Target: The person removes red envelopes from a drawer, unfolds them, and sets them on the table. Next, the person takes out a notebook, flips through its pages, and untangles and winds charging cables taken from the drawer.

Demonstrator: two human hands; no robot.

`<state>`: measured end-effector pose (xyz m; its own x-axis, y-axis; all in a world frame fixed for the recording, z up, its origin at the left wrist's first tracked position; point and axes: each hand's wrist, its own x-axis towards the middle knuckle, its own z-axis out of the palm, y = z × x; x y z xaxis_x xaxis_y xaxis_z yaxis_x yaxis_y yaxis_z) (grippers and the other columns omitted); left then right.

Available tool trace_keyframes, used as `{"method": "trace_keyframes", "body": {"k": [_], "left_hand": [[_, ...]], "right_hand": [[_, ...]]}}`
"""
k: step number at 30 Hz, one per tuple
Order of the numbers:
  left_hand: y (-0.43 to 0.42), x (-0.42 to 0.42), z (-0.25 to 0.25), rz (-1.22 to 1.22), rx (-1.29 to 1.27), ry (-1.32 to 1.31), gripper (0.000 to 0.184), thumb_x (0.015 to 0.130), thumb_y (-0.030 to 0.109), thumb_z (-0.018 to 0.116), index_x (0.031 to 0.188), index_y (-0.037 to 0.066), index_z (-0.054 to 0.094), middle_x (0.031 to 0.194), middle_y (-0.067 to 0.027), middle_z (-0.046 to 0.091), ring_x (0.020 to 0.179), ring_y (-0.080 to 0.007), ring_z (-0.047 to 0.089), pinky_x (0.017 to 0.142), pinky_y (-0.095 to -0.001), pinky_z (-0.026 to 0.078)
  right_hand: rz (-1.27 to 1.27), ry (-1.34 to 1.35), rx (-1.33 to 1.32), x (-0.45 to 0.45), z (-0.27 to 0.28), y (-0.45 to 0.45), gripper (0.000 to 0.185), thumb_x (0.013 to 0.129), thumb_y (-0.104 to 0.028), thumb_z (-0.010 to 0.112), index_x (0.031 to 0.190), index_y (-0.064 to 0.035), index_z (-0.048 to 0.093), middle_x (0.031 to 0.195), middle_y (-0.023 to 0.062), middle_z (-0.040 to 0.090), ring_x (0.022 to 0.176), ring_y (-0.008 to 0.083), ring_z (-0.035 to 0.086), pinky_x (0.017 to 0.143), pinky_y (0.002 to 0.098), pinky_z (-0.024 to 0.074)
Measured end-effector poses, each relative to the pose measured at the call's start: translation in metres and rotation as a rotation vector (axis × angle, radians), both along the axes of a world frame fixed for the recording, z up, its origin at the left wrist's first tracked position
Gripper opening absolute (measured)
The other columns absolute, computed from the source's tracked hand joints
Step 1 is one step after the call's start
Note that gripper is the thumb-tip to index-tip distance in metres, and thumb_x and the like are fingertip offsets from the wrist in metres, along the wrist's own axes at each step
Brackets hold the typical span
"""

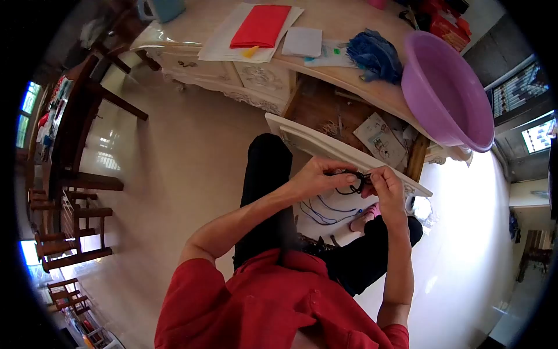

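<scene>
Between my two hands, just in front of the pulled-out drawer, is a small looped bundle of black cord (353,189). My left hand (322,177) has its fingers closed on the loops from the left. On the right, my right hand (385,185) pinches the end of the same bundle. Whether a plug or tie is at that end is too small to tell. Below my hands, a blue cord (325,220) lies in loose curves near my foot. The open drawer (325,110) holds a booklet (381,139) with drawings and some small loose items.
A purple basin (447,93) stands at the cabinet top's right end, beside a crumpled blue cloth (375,55). Left of these lie a white pad (302,42) and a red folder (260,26) on papers. Wooden chairs (75,232) stand far left. The drawer front (343,154) juts toward my knees.
</scene>
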<state>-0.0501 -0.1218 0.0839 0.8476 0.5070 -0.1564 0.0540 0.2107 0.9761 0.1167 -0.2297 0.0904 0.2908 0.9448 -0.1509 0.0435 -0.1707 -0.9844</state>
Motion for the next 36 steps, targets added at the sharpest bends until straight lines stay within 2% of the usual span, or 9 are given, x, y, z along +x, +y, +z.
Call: {"method": "trace_keyframes", "body": {"k": [5,10,12,14,17,24,29,33,36], "left_hand": [[0.009,0.006,-0.004,0.055,0.057,-0.043,0.034,0.079,0.023,0.061,0.106,0.001,0.058,0.087,-0.0065,0.06,0.072,-0.0093,0.052,0.063,-0.0233,0.043],[0.045,0.008,0.023,0.288,0.047,0.233,0.032,0.083,0.028,0.053,0.099,0.001,0.057,0.075,-0.0026,0.055,0.065,-0.0099,0.048,0.057,-0.0229,0.04],[0.076,0.013,0.009,0.524,0.089,-0.038,0.024,0.081,0.025,0.057,0.092,0.004,0.057,0.064,0.0015,0.05,0.053,-0.0055,0.042,0.045,-0.02,0.035],[0.107,0.015,0.026,0.668,-0.091,0.046,0.023,0.082,0.027,0.056,0.089,0.005,0.054,0.062,0.0014,0.046,0.05,-0.006,0.041,0.039,-0.0213,0.031],[0.153,0.013,0.026,0.576,-0.105,-0.025,0.021,0.082,0.025,0.054,0.086,0.005,0.052,0.061,0.0006,0.042,0.046,-0.0071,0.039,0.035,-0.0225,0.028],[0.208,0.039,0.024,0.652,-0.059,-0.104,0.018,0.082,0.02,0.051,0.084,0.002,0.053,0.061,-0.0022,0.042,0.042,-0.0091,0.038,0.035,-0.0242,0.029],[0.244,0.057,0.018,0.693,0.292,0.159,0.023,0.083,0.021,0.053,0.091,0.0,0.056,0.066,-0.0033,0.05,0.049,-0.0112,0.045,0.042,-0.0272,0.037],[0.263,0.07,0.02,0.717,0.279,0.153,0.022,0.084,0.022,0.053,0.089,0.0,0.056,0.062,-0.0027,0.05,0.05,-0.0115,0.045,0.046,-0.0301,0.039],[0.293,0.072,0.003,0.648,0.606,0.236,0.028,0.08,0.024,0.049,0.088,0.0,0.058,0.065,-0.0114,0.055,0.058,-0.0218,0.056,0.052,-0.0317,0.044]], "right_hand": [[-0.104,0.218,-0.01,-0.008,0.006,0.022,0.019,0.09,-0.021,0.044,0.087,-0.0036,0.05,0.069,0.003,0.051,0.06,0.0106,0.051,0.058,0.0229,0.0447],[-0.145,0.202,0.067,-0.016,0.016,0.032,0.019,0.088,-0.019,0.047,0.096,-0.0029,0.05,0.083,0.0041,0.053,0.071,0.0118,0.053,0.064,0.0247,0.0465],[-0.112,0.168,0.033,-0.008,0.003,0.025,0.019,0.087,-0.018,0.048,0.098,-0.0023,0.05,0.084,0.0047,0.053,0.072,0.0124,0.053,0.065,0.0251,0.0468],[-0.078,0.124,0.008,0.003,-0.017,0.017,0.019,0.087,-0.016,0.048,0.1,-0.0017,0.05,0.085,0.0052,0.054,0.072,0.013,0.054,0.066,0.0256,0.0471],[-0.085,0.188,-0.062,0.011,-0.046,0.005,0.019,0.086,-0.013,0.049,0.099,0.0003,0.05,0.082,0.0056,0.055,0.066,0.0117,0.055,0.063,0.025,0.0472],[-0.064,0.09,-0.038,0.024,-0.063,0.008,0.011,0.085,-0.01,0.049,0.092,-0.0018,0.053,0.076,0.003,0.055,0.062,0.0097,0.054,0.056,0.0217,0.0468],[-0.127,-0.258,0.042,0.028,-0.068,0.023,0.01,0.086,-0.008,0.047,0.09,-0.001,0.052,0.068,0.0044,0.051,0.055,0.0102,0.046,0.052,0.0245,0.0385],[-0.128,-0.47,0.108,0.035,-0.083,0.027,0.011,0.085,-0.01,0.048,0.09,-0.0004,0.053,0.068,0.0065,0.051,0.055,0.0111,0.046,0.053,0.0248,0.0384],[-0.103,-0.394,0.06,0.034,-0.092,0.018,0.012,0.085,-0.011,0.049,0.09,-0.0001,0.053,0.069,0.0091,0.052,0.056,0.0127,0.047,0.054,0.0249,0.0391]]}}
